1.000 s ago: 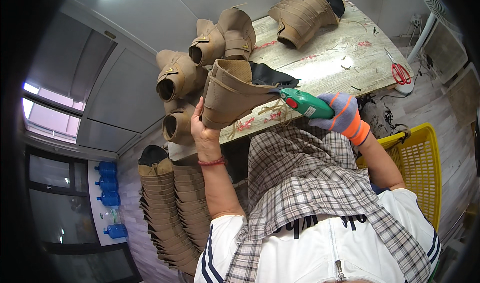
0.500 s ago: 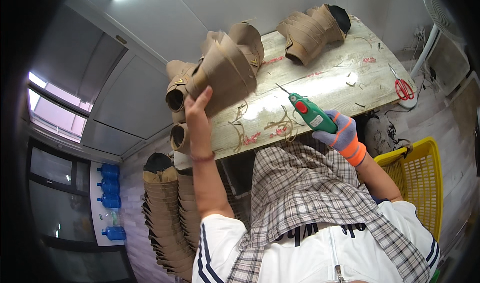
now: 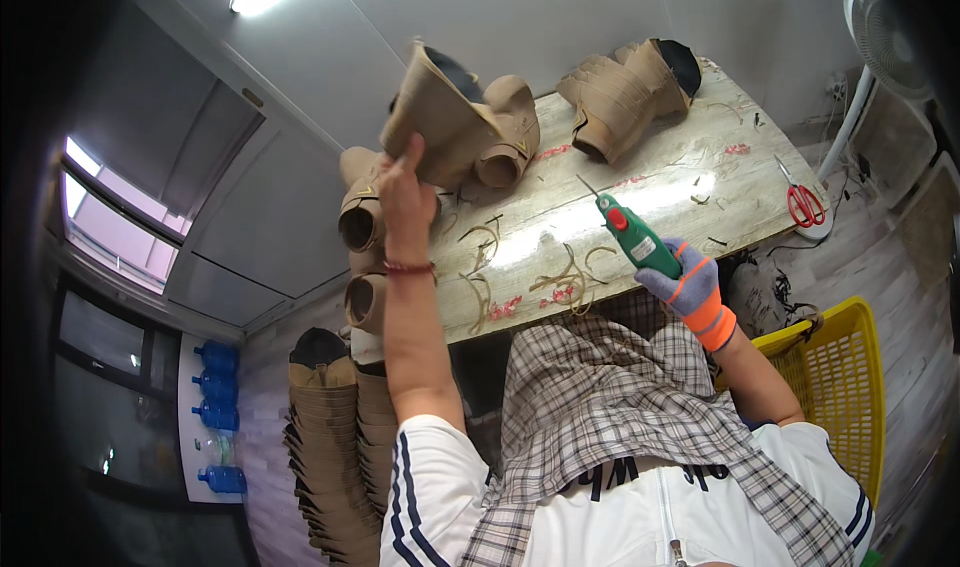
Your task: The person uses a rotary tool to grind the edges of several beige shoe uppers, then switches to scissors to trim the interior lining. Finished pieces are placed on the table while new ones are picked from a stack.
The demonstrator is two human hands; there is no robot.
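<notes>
My bare left hand (image 3: 404, 202) is closed on the lower edge of a tan boot upper (image 3: 435, 122), raised above the table's far left. Its dark lining shows at the top opening. More tan boot uppers (image 3: 515, 127) sit behind and beside it, and others (image 3: 360, 217) rest at the table's left edge. In my right hand (image 3: 690, 292), gloved in grey and orange, is a green hand tool (image 3: 637, 242) with a red button and a thin metal tip. The tip points up and left over the table, apart from the boot uppers.
Thread scraps (image 3: 565, 282) lie on the pale wooden table (image 3: 640, 202). Red-handled scissors (image 3: 803, 205) are at its right edge, and a pile of boot uppers (image 3: 630, 97) at the back. Stacked uppers (image 3: 325, 437) stand left, a yellow basket (image 3: 860, 367) right, a white fan (image 3: 885, 37) far right.
My left hand has moved the boot upper up and away, turning it so its lined opening shows. My right hand with the green tool has shifted slightly right and nearer.
</notes>
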